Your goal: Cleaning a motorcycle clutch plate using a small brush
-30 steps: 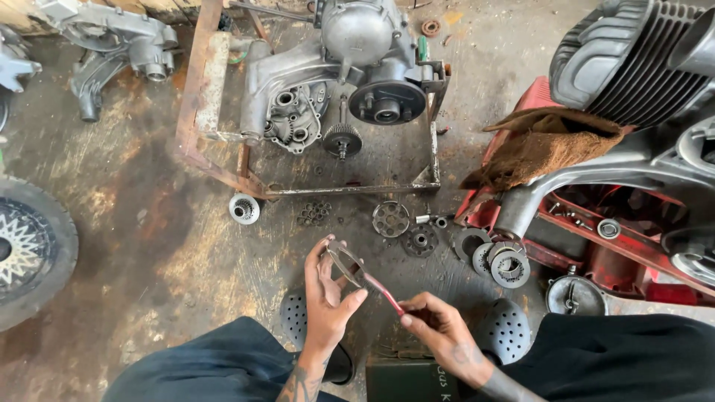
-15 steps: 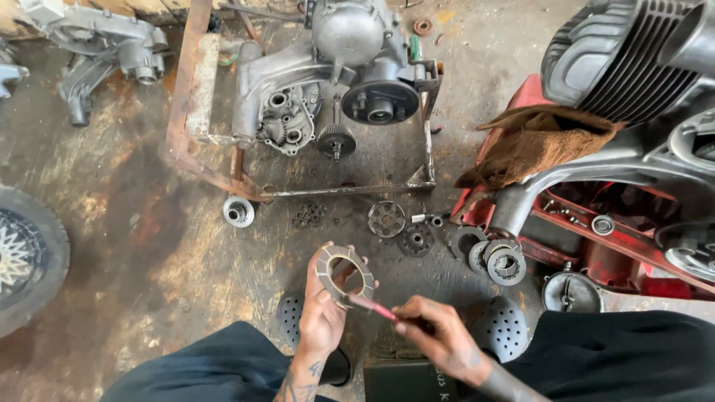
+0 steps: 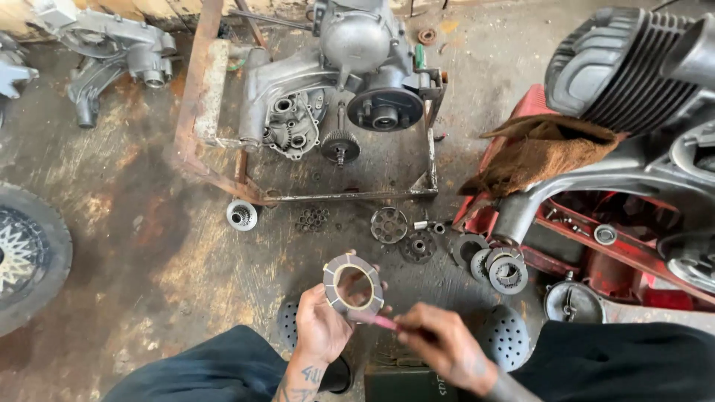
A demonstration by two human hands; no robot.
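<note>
Far left, a spoked wheel (image 3: 22, 257) lies on the stained floor (image 3: 134, 223); a loose casing (image 3: 112, 52) sits above it. A rusty steel frame (image 3: 201, 112) carries the engine (image 3: 335, 82), its open side showing gears. Below the frame, left to right: a small hub (image 3: 242, 215), a cluster of rollers (image 3: 313, 219), a round plate (image 3: 389, 224), a gear (image 3: 417, 246) and stacked rings (image 3: 497, 268). To the right, a red tray (image 3: 596, 246) holds a washer (image 3: 605, 234) and small hardware too small to tell; a brown rag (image 3: 540, 156) lies on its upper edge, under a finned cylinder (image 3: 618, 67).

Since the earlier frames the disc has turned from edge-on to face-on and been lifted slightly; the right hand has closed in toward it.

The left hand (image 3: 322, 327) is closed on the lower rim of a ring-shaped clutch disc (image 3: 353, 284), held upright just above the knees. The right hand (image 3: 445, 347), blurred, is pinched on a thin red-handled tool (image 3: 383, 321) whose tip meets the disc's lower edge. The hands sit near each other, the disc above and between them.
</note>
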